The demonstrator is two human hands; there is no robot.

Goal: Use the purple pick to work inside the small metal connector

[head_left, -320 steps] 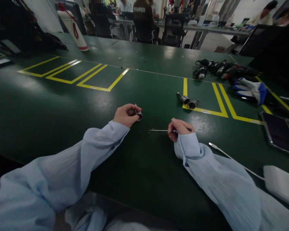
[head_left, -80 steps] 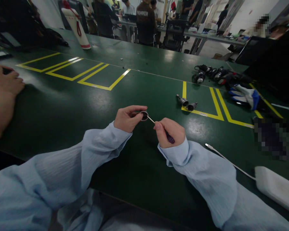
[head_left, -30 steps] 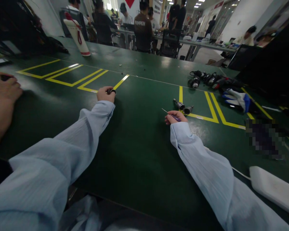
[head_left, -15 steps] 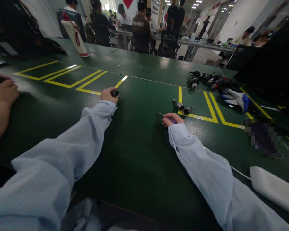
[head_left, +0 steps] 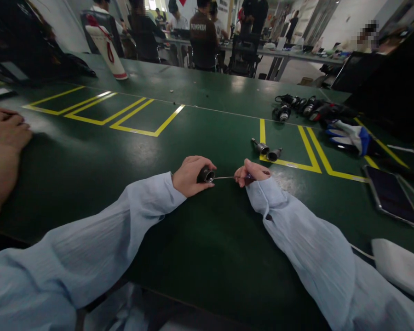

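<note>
My left hand (head_left: pixel 191 175) is closed around a dark, hollow cylindrical metal part (head_left: pixel 207 174), its open end turned right. In my right hand (head_left: pixel 250 174) is a screwdriver (head_left: pixel 225 177) with a thin metal shaft and a purple handle mostly covered by the fingers. The shaft points left and its tip is at the mouth of the cylinder; whether it touches the rim or sits inside I cannot tell. Just beyond my right hand, two similar metal parts with narrow stems, one (head_left: pixel 261 147) and another (head_left: pixel 273 155), lie on the yellow tape.
Yellow tape outlines (head_left: pixel 134 131) mark the green table (head_left: pixel 179 257). At right are dark cabled devices (head_left: pixel 283 112), a blue-white glove (head_left: pixel 352 135), a phone (head_left: pixel 393 195) and a white box (head_left: pixel 400 266). A co-worker's hand (head_left: pixel 7 133) rests at left. A cream container (head_left: pixel 106 53) stands at the back.
My left hand has moved right and nearer with the cylindrical part, from the taped squares to the screwdriver. My right hand has stayed about in place, its shaft now levelled toward the part.
</note>
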